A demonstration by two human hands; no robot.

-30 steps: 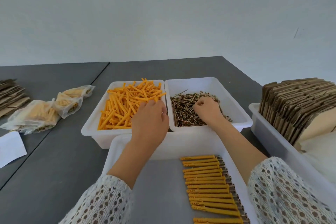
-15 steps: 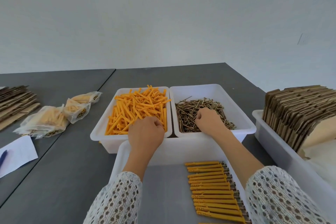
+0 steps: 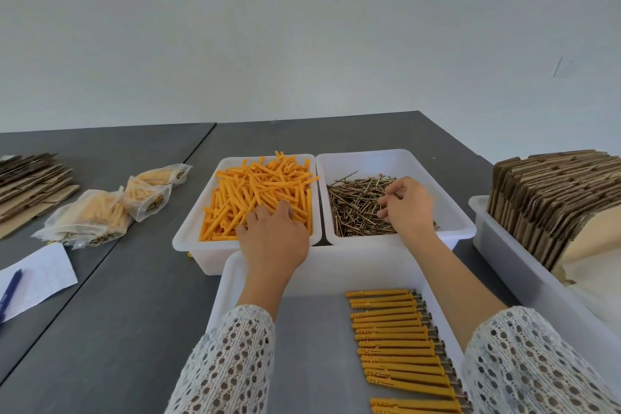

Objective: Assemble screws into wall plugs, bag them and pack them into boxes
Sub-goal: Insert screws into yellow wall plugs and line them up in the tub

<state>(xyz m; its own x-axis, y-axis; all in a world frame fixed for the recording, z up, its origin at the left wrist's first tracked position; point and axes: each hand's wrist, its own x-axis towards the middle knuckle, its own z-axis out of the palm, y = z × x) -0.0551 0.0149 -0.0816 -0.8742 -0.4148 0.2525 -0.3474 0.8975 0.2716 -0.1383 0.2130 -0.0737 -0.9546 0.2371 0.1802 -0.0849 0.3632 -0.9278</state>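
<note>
Reaching forward over the near tray (image 3: 232,282), both hands are set into the two bins at the far side, well apart from each other. The left hand (image 3: 274,239) is laid palm-down on the heap of orange wall plugs (image 3: 258,188) in the left bin (image 3: 188,239); its fingertips are buried among the plugs, so whether one is pinched cannot be told. The right hand (image 3: 408,208) is held over the brass screws (image 3: 356,205) in the right bin (image 3: 396,160), fingers loosely curled toward the pile; a screw may be caught at the fingertips, but that cannot be made out. The step in hand is judged to be the picking of one plug and one screw for mating. Each pile is served by the hand on its own side, so no crossing is needed. Plugs and screws lie jumbled at every angle, so each piece would have to be turned in the fingers until the two long axes line up, point to open end. Assembled pairs (image 3: 393,336) are already laid in a row at the right of the near tray, long axes running left to right with the screw heads toward the right wall. Filled bags (image 3: 90,215) lie on the table (image 3: 127,312) to the left, and flat cartons (image 3: 551,202) are stacked in a tray at the right.
</note>
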